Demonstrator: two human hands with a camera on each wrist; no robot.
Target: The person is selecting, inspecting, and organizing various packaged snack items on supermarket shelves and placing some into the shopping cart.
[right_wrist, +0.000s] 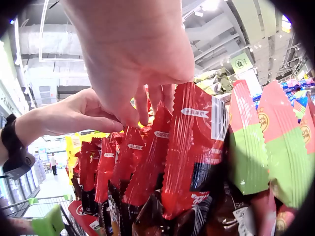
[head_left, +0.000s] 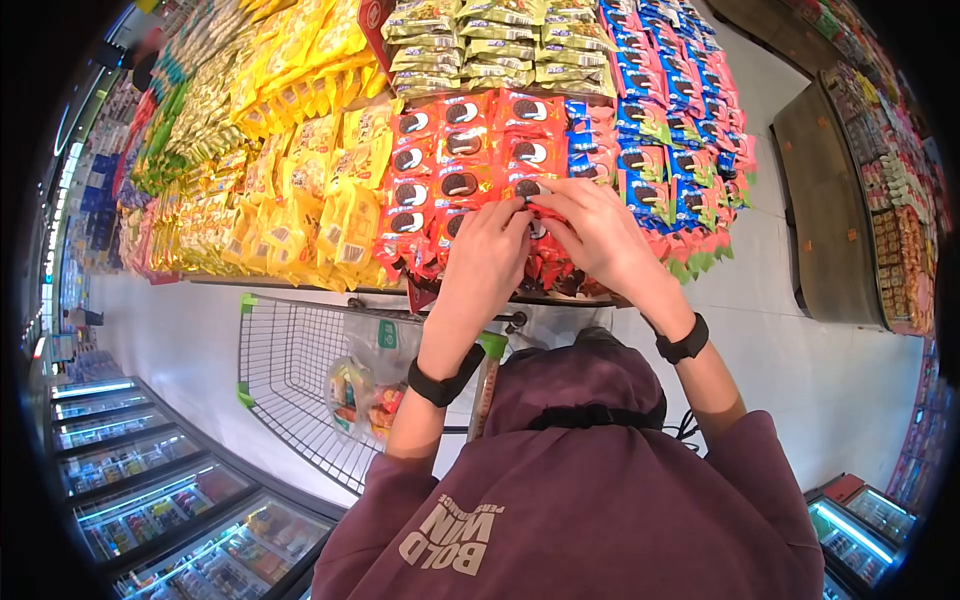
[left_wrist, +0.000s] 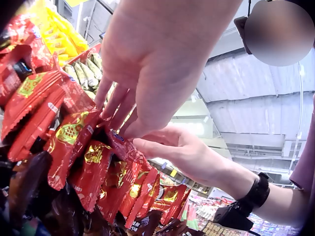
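Both bare hands meet over the front of a block of red snack packets printed with a dark sandwich cookie. My left hand pinches the top of a red packet between thumb and fingers, as the left wrist view shows. Close beside it, my right hand grips the same row, its thumb on the near side and its fingers behind the packet tops. In the right wrist view, a large red packet stands upright right by the right hand. The fingertips are partly hidden among the packets.
Yellow packets lie left of the red ones, blue and pink packets right, green packets behind. A shopping cart holding bagged goods stands at the lower left. Glass-topped freezers line the left; another display is at the right.
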